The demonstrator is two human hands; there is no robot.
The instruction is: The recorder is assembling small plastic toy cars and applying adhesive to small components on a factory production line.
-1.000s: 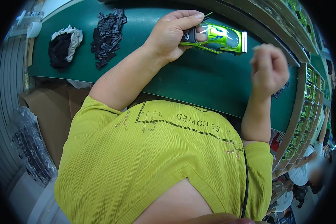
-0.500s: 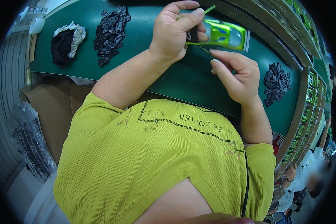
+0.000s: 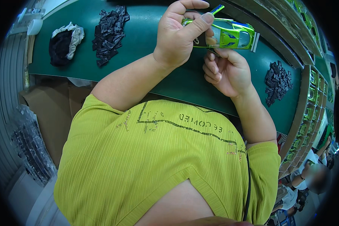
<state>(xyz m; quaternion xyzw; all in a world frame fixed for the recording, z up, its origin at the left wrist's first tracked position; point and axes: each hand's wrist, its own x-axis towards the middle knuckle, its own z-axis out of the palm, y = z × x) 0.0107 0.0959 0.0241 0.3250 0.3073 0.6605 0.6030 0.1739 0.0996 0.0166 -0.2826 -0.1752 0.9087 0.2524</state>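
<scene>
A bright green toy car body [image 3: 231, 34] with blue and white trim is held above the green worktable [image 3: 147, 34]. My left hand [image 3: 179, 35] grips its near end, thumb laid over the top. My right hand [image 3: 228, 71] is underneath the car, fingers curled and touching its lower side. A small dark part sits between the two hands, too hidden to make out.
A pile of black plastic parts [image 3: 110, 32] lies at the table's left, another pile [image 3: 278, 81] at its right. A black and white cloth bundle [image 3: 66, 41] sits far left. Trays of green car bodies [image 3: 309, 109] line the right side. Cardboard [image 3: 52, 109] is below the table edge.
My right hand came in from the right side to under the car. My left hand lifted and turned the car slightly toward me.
</scene>
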